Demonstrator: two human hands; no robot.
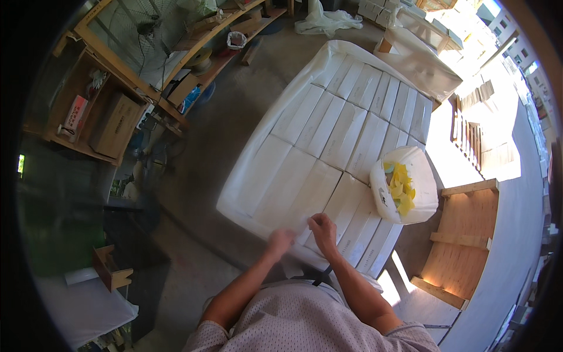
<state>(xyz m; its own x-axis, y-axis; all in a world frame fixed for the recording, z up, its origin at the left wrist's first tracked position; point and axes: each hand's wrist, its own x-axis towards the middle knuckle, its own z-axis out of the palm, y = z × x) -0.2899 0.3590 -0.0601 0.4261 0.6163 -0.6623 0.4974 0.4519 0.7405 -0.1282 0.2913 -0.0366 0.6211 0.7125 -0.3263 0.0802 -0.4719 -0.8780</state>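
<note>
In front of me is a stack of long white cartons (343,132) in rows, with clear plastic film (249,217) round its edges. Over its near edge my left hand (281,240) is smeared by motion, so its fingers do not show clearly. Close to its right, my right hand (322,233) is closed, fingertips pinched together above the cartons; whatever is in them is too small to make out. A dark strap (319,278) shows below my right wrist, near my shirt. On the right side of the stack stands a white plastic tub (419,202) with yellow scraps (401,186) in it.
A wooden shelf unit (88,138) with boxes and a fan (149,26) stand at the left. Right of the stack lies a wooden pallet (463,240). Behind the stack is another film-covered load (419,64). A white-topped surface (88,305) is at lower left.
</note>
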